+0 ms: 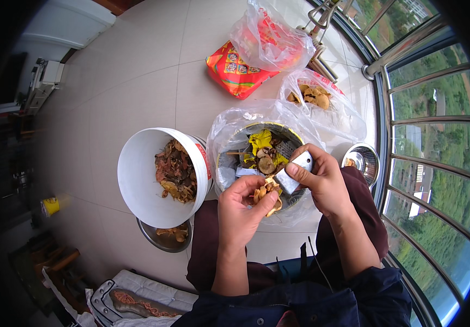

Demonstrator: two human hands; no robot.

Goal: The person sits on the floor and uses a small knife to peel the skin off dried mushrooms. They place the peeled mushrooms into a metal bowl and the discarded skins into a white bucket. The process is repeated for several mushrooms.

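In my left hand [244, 214] I hold a tan wild mushroom [268, 196], pinched between thumb and fingers. My right hand [320, 180] grips a flat metal blade [293, 173] with a small hole near one corner, its lower edge against the mushroom. Both hands hang over a waste bin [220, 163] lined with a clear plastic bag [235, 122]. Mushroom scraps [266, 164] and crumpled yellow wrapping [260, 139] lie inside it. To the left, a white plastic bucket [137, 171] contains many brown and reddish mushrooms [175, 173].
A metal bowl [153, 241] with mushroom pieces sits behind the bucket. Beyond the bin are a bag of mushrooms [314, 97] and a red printed bag [235, 75]. A perforated steel basin [369, 157] stands by the metal railing [439, 121] at right. A grey cushioned seat [157, 282] is at lower left.
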